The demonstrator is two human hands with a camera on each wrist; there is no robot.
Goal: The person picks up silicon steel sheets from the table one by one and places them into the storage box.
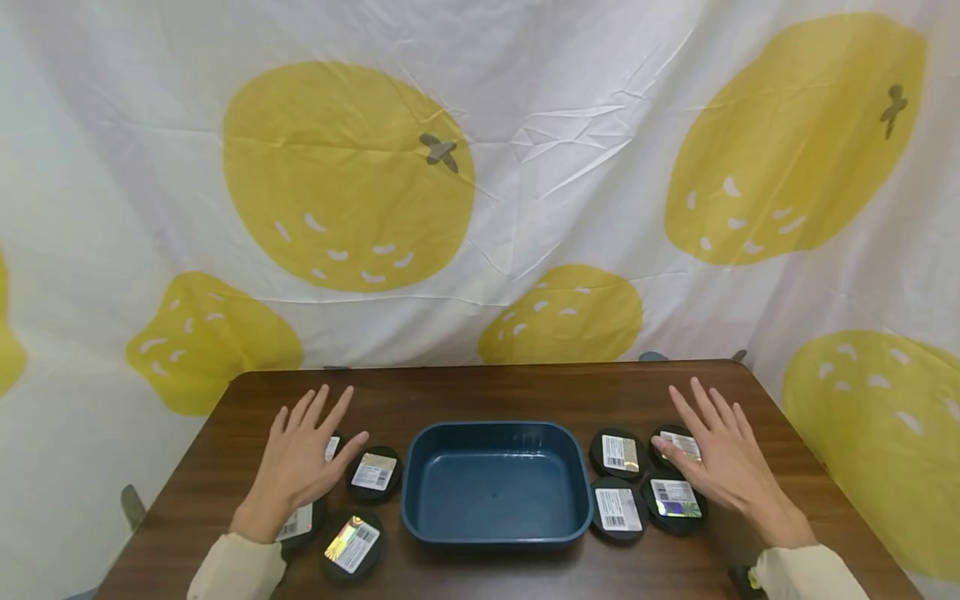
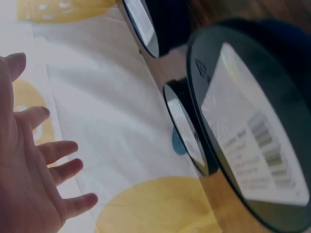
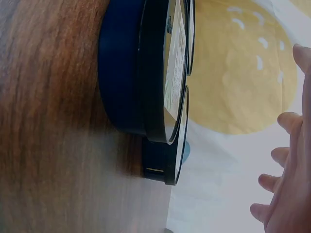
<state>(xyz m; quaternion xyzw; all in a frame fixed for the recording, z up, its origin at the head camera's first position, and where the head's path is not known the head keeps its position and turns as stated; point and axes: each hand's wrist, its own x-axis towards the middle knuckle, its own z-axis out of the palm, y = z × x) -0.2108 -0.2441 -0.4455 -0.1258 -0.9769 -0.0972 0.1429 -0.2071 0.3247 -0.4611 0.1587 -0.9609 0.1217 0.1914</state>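
My left hand (image 1: 302, 460) hovers with spread fingers over the round dark containers on the left, hiding parts of two of them. Its palm and fingers (image 2: 62, 151) show in the left wrist view, holding nothing. On the right, my right hand (image 1: 723, 458) is likewise spread out above a group of round containers and partly covers one. A labelled container (image 1: 374, 474) lies between the left hand and a blue rectangular basin (image 1: 495, 537). Nearer me is another container (image 1: 352, 546) with a shiny label. Right of the basin sit several more, including one container (image 1: 618, 510) close against it.
A brown wooden table (image 1: 465, 392) carries everything. Behind it hangs a white cloth (image 1: 555, 192) with yellow fruit prints. Near the right sleeve, a small dark object (image 1: 744, 581) lies partly hidden at the lower edge.
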